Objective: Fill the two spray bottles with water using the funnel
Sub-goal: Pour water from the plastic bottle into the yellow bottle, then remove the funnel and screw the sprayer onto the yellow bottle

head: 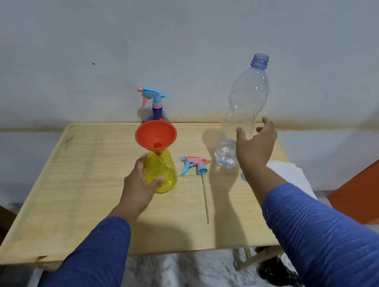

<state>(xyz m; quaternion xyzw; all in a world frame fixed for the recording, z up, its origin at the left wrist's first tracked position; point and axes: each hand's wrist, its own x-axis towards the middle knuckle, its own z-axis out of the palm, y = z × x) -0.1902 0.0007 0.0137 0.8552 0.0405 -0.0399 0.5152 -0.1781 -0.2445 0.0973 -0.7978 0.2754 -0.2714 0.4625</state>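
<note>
The left hand (139,186) is gripping the yellow spray bottle (162,173) at table centre, steadying it under the orange funnel (156,134) seated in its neck. The right hand (255,144) is spread open beside the nearly empty water bottle (242,114) at three o'clock (fingers apart, not clasping). The detached trigger head (194,165) is lying between them; the purple spray bottle (155,105) is waiting at twelve, still capped.

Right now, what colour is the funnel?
Orange-red; the funnel sits in the yellow bottle, clearest in the head view.
</note>
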